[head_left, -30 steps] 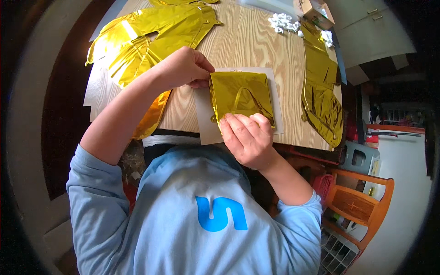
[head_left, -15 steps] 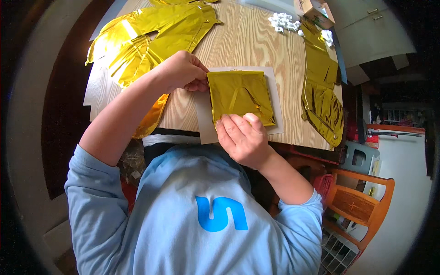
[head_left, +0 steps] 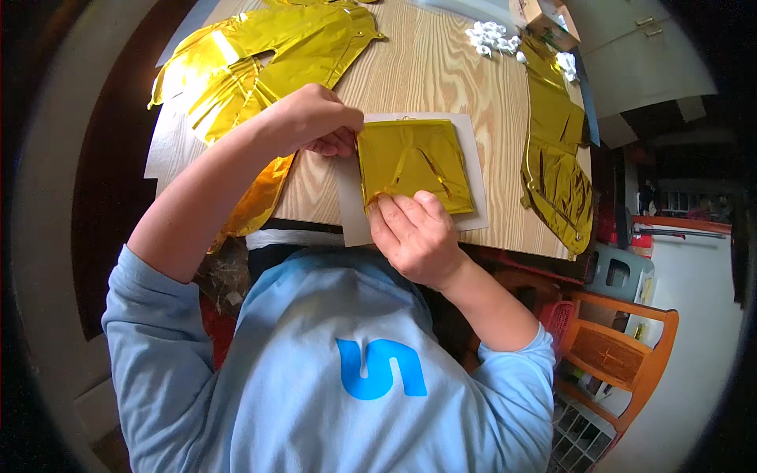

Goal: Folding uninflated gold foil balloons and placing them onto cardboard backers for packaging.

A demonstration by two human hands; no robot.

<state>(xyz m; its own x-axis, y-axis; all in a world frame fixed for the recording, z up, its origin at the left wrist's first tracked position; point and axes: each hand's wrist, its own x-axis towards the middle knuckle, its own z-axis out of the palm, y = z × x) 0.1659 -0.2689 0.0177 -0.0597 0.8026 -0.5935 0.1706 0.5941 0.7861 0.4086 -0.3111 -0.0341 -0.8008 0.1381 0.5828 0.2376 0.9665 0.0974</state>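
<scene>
A square of folded gold foil (head_left: 430, 154) lies on a pale flat sheet (head_left: 356, 227), which rests on the wood-grained bench (head_left: 430, 75) with its near edge reaching past the front of the top. The foil square is smooth toward its far side and creased down the middle, its near left corner slightly ruffled. The right hand (head_left: 416, 236) comes in from the near side, fingers bent together and grasping the square's near edge at that ruffled part, the back of the hand facing up. The left hand (head_left: 327, 134) is at the far left corner of the square, fingers curled inward and fingertips against the corner; whether they pinch the foil I cannot tell. To the left, a large, wrinkled spread of gold foil (head_left: 315, 51) covers much of the bench, partly hidden by the left forearm. On the right, a long strip of gold foil (head_left: 556, 118) runs along the edge of the bench. Near its far end sit a cluster of small white pieces (head_left: 490, 36) and an open cardboard box (head_left: 548, 22). A wooden chair (head_left: 611, 355) stands to the right of the person.
</scene>
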